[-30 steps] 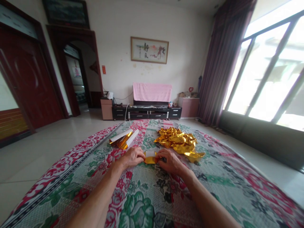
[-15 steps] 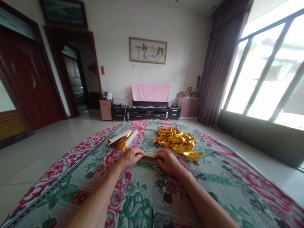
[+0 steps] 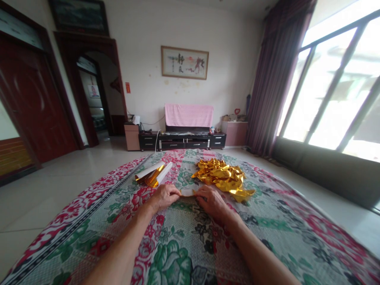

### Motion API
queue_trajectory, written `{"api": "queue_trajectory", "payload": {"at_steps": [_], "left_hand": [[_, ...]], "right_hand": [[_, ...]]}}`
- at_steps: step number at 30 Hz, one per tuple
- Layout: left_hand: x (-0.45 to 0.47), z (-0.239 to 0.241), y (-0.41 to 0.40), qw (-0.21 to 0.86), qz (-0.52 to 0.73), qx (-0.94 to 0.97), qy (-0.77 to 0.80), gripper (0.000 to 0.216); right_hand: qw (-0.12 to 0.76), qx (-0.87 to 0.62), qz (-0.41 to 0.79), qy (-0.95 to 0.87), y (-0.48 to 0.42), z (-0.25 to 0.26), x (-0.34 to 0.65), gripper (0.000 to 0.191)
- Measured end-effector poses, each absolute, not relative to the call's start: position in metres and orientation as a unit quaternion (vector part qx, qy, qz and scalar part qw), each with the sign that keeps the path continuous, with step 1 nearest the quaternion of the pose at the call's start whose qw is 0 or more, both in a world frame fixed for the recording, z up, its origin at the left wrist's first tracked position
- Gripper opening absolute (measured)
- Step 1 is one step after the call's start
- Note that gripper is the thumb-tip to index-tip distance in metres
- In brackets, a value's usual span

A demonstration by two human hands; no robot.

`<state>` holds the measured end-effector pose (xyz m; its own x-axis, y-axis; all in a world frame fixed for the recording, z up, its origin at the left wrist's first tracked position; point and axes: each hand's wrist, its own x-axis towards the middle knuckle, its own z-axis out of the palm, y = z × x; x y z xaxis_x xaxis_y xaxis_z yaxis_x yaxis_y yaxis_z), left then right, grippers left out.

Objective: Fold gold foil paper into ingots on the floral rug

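Note:
Between my two hands stretches a small sheet of gold foil paper (image 3: 187, 193), its white back facing up. My left hand (image 3: 165, 196) pinches its left end, where a bit of gold shows at the fingertips. The right end is pinched by my right hand (image 3: 209, 200). Just beyond my left hand lie curled sheets of gold foil paper (image 3: 156, 174) with white backs. Past my right hand sits a heap of folded gold foil pieces (image 3: 222, 176), with one piece at its near edge close to my knuckles.
A flowered cloth (image 3: 169, 261) covers the broad surface under my hands. Beyond it stands a low black cabinet (image 3: 184, 141) bearing a television draped with a pink towel (image 3: 189, 115). A dark red door (image 3: 32, 95) is on the left, a purple curtain (image 3: 267, 87) and windows on the right.
The sheet between my hands shows its white side a little more evenly, its lower edge now curved. Both hands have barely shifted; the curled sheets and the heap stay put.

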<state>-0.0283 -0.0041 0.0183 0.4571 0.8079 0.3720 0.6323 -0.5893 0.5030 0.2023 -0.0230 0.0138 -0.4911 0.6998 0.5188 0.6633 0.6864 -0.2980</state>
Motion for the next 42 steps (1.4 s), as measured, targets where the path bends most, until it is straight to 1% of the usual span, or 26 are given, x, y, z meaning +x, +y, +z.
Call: {"api": "queue_trajectory", "payload": {"at_steps": [4,10,15,24,32,35,39,42], "left_hand": [[-0.028,0.016,-0.001,0.16,0.305,0.819,0.459,0.023],[-0.022,0.015,0.001,0.147,0.304,0.791,0.511,0.026],[-0.021,0.011,0.005,0.136,0.309,0.789,0.514,0.023],[-0.02,0.013,0.007,0.086,0.289,0.8,0.518,0.024],[-0.017,0.013,0.005,0.095,0.283,0.79,0.536,0.026],[-0.016,0.015,0.002,0.099,0.285,0.789,0.535,0.026],[-0.016,0.014,0.001,0.072,0.283,0.807,0.514,0.018],[-0.016,0.011,0.002,0.05,0.263,0.82,0.506,0.02]], "right_hand": [[0.316,-0.424,0.013,-0.848,-0.02,0.012,0.2,0.022],[0.332,-0.475,0.028,-0.814,-0.015,0.01,0.194,0.019],[0.321,-0.476,0.019,-0.818,-0.016,0.011,0.192,0.022],[0.281,-0.551,-0.024,-0.785,-0.016,0.01,0.182,0.027],[0.272,-0.565,-0.023,-0.779,-0.012,0.007,0.183,0.029],[0.272,-0.572,-0.013,-0.774,-0.011,0.007,0.182,0.027],[0.278,-0.581,0.006,-0.765,-0.013,0.009,0.181,0.021],[0.279,-0.589,0.012,-0.758,-0.014,0.01,0.18,0.017]]}}
